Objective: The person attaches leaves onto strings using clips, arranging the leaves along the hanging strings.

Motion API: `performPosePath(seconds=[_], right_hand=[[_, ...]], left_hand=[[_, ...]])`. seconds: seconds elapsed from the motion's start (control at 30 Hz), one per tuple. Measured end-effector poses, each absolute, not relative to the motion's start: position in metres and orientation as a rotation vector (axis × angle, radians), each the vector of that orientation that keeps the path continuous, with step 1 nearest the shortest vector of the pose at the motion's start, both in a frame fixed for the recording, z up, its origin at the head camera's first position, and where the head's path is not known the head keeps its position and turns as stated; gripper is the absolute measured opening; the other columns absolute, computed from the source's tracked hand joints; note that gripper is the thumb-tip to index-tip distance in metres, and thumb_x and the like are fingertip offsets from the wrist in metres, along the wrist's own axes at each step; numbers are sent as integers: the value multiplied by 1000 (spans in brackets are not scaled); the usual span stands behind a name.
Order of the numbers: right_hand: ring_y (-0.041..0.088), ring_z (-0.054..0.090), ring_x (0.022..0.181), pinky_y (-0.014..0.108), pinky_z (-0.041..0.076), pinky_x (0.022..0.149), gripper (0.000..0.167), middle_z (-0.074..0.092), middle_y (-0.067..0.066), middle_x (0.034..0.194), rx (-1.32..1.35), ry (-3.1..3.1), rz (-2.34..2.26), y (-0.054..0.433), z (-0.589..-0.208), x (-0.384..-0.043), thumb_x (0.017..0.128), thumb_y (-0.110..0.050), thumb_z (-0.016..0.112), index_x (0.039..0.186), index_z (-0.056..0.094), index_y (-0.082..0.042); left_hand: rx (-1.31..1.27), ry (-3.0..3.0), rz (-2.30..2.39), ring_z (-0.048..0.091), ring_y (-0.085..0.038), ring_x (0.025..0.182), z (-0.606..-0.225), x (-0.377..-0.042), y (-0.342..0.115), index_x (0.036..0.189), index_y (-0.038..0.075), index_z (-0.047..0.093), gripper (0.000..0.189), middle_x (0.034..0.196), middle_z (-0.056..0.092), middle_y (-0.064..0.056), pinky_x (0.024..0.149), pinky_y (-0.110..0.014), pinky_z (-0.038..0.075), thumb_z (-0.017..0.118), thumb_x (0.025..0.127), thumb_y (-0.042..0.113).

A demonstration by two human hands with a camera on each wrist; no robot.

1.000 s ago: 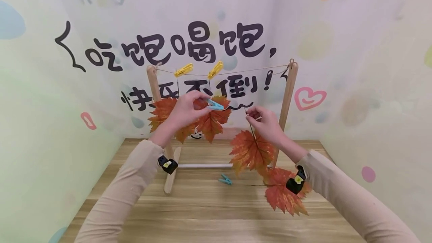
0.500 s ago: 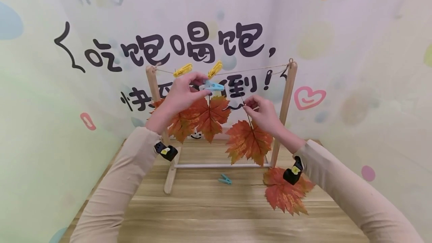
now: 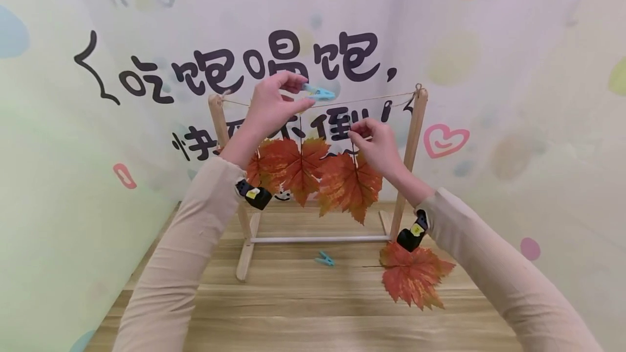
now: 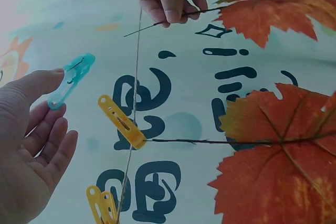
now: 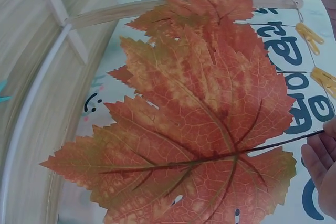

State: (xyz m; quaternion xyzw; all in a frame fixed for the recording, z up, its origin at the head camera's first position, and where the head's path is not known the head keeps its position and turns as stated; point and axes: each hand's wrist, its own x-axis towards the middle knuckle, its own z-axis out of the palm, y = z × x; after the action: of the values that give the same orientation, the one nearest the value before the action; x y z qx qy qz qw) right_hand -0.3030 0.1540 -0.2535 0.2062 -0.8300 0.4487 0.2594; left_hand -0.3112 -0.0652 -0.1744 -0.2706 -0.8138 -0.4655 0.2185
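Note:
Between thumb and fingers my left hand pinches a light blue clothespin, raised near the twine. My right hand pinches the thin dark stem of an orange-red maple leaf, which hangs below the hand. In the left wrist view that stem's tip crosses the twine. Two more leaves hang from the line, one of them the middle leaf. Yellow clothespins hold their stems, as the near yellow clothespin shows in the left wrist view; my left hand covers them in the head view.
A wooden stand with a right post and a white crossbar carries the twine. On the wooden table lie another light blue clothespin and a loose maple leaf. A printed backdrop hangs behind.
My left hand has risen with the blue clothespin to the height of the twine. My right hand has lifted its leaf up and slightly left.

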Motion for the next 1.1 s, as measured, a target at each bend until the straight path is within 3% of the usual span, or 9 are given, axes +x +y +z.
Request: performPosePath(seconds=[0.47, 1.1], right_hand=[[16, 52, 68, 19, 42, 63, 13, 62, 14, 85, 449, -2223, 1255, 146, -248, -323, 87, -7, 59, 94, 62, 4], [20, 56, 76, 20, 45, 68, 16, 63, 15, 90, 377, -2244, 1297, 137, -243, -332, 87, -10, 59, 97, 62, 3]], left_hand=[[-682, -2366, -1319, 54, -12, 90, -160, -335, -54, 110, 6, 63, 34, 102, 61, -6, 80, -20, 45, 71, 79, 18], [-681, -2423, -1354, 55, -12, 88, -161, -346, -41, 108, 6, 64, 33, 101, 63, -6, 76, -19, 46, 71, 78, 17]])
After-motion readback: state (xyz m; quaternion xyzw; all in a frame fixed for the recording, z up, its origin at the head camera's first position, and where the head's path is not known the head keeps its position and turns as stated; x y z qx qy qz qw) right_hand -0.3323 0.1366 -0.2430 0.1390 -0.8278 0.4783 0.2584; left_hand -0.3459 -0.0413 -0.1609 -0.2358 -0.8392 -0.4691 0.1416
